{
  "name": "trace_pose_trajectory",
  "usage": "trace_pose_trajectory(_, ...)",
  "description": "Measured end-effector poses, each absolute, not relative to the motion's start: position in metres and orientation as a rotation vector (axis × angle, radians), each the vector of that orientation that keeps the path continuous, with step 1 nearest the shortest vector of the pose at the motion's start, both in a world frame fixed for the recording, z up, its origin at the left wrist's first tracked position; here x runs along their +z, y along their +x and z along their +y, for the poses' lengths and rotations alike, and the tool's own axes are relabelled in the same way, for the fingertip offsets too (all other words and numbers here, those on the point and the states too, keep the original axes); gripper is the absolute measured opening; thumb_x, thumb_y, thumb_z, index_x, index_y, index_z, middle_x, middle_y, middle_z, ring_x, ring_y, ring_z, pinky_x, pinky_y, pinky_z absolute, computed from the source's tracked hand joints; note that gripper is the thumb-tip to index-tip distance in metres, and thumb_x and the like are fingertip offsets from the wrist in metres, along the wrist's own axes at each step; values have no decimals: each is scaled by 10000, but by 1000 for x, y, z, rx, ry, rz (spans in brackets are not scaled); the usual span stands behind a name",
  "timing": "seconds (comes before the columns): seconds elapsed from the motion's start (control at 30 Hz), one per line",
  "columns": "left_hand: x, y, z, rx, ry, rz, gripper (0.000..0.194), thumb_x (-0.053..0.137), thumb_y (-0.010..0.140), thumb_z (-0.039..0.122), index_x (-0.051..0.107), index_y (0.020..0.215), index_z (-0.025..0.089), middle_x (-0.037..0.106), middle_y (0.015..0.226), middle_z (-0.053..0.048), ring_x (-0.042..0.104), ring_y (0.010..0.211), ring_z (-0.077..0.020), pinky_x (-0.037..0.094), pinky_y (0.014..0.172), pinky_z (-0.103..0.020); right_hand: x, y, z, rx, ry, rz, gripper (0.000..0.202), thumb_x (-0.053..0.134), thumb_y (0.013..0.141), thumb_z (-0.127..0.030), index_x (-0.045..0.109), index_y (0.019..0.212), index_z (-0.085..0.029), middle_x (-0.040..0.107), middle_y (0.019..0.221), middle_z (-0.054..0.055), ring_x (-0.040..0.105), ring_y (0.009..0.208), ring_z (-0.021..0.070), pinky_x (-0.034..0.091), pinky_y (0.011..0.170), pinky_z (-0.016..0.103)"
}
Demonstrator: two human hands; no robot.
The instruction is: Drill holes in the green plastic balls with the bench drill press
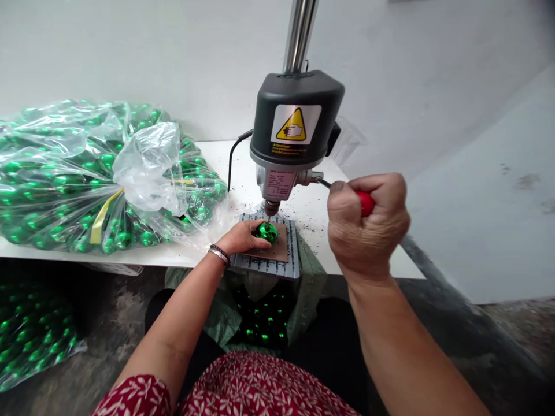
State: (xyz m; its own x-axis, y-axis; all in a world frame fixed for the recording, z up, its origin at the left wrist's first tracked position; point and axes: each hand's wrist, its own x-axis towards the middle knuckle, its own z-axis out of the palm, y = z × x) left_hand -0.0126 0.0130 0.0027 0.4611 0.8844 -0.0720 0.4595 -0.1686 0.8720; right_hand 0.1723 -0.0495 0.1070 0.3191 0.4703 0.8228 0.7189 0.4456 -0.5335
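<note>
Dk red top [260, 384] at 6 o'clk w/ a cream leaf-and-stem print all over, & the L sleeve [134, 397] round at 7 is the same fabric, giving way to a bare L forearm [177, 335]. Abt 8 o'clk, on the L wrist [228, 244], I can make out a dk beaded-looking bracelet [220, 249] & a silver-col. band [219, 255] snug beside it. Trousers [333, 341] are blk or v. dk, showing at 5 & 7 o'clk, & the R forearm [403, 341] at abt 4 is bare right down to the R hand [366, 245].
</note>
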Motion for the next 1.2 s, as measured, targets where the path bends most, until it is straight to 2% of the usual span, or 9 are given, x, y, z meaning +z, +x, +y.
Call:
trace_pose_trajectory(0.47,1,-12,12,619,1771,1131,400,779,644,328,715,1014,190,710,866,22,634,852,-194,495,786,-273,72,169,-54,-366,-1078,-1327,177,557,873,-303,474,759,-196,484,610,-43,418,533,53,335,529,217)
trace_pose_trajectory(0.6,-4,-11,11,634,1751,1139,416,777,658,309,709,1051,189,720,898,16,648,873,-197,503,820,-285,101,171,-44,-300,-1112,-1282,223,556,867,-338,468,724,-191,414,566,-49,343,515,50,276,502,222)
trace_pose_trajectory(0.77,-11,-12,-1,710,1916,1163,593,780,654,225,650,1229,171,707,1167,-63,640,1086,-253,488,999,-376,169,175,-19,56,-1314,-1335,339,578,881,-339,399,655,-161,331,541,-78,260,523,11,228,534,201)
trace_pose_trajectory(0.93,3,-36,-49,653,2156,1060,761,735,644,100,575,1377,228,597,1414,-113,548,1303,-282,431,1121,-453,182,172,-12,81,-1392,-1253,341,577,887,-279,385,637,-148,309,534,-91,264,544,2,250,596,219)
trace_pose_trajectory(1.0,13,-56,-71,691,2138,1014,692,733,708,154,583,1377,247,584,1441,-106,544,1319,-262,437,1125,-430,178,171,-13,74,-1376,-1235,331,577,883,-279,394,642,-145,313,539,-92,270,549,2,258,611,226)
trace_pose_trajectory(1.07,22,-81,-84,746,2064,1055,449,677,807,228,673,1255,229,695,1277,-90,645,1167,-226,507,1042,-387,174,171,-12,54,-1352,-1229,326,570,883,-289,402,644,-144,324,551,-90,276,557,2,262,622,231)
trace_pose_trajectory(1.13,26,-107,-83,837,1995,1301,254,576,868,222,750,1052,205,763,1051,-72,701,978,-201,555,941,-351,172,171,-10,43,-1323,-1223,320,563,883,-290,406,645,-144,339,564,-86,282,564,2,265,627,236)
trace_pose_trajectory(1.2,27,-127,-66,898,1970,1753,281,507,854,149,763,961,186,767,1011,-88,703,983,-224,543,959,-357,172,171,-8,34,-1312,-1206,305,567,878,-273,413,647,-147,359,576,-81,293,571,5,273,631,242)
